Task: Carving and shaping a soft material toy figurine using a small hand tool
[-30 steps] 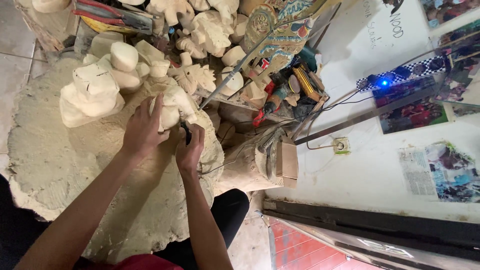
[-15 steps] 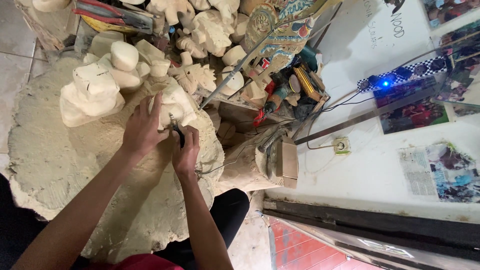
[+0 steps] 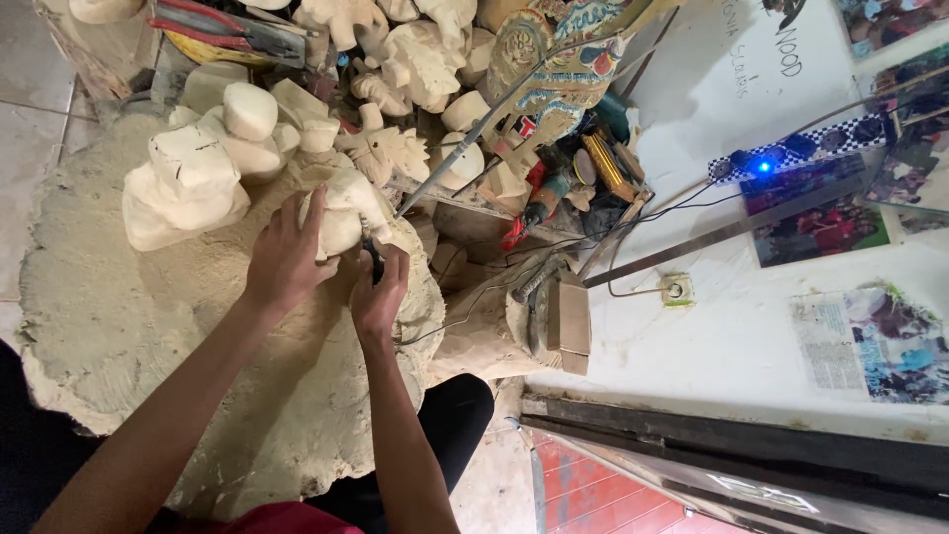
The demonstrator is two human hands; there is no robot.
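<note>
On the stump's (image 3: 148, 326) far edge, I see my left hand (image 3: 287, 257) spread flat over the pale carving (image 3: 341, 213), pinning it steady, while my right hand (image 3: 379, 295) closes around a dark tool (image 3: 374, 265) pressed against its near side, blanks (image 3: 193, 173) piled alongside.

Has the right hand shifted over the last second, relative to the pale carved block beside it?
No clear shift. The right hand stays closed on a small dark tool against the small pale carving, just right of the blocky carved figure.
</note>
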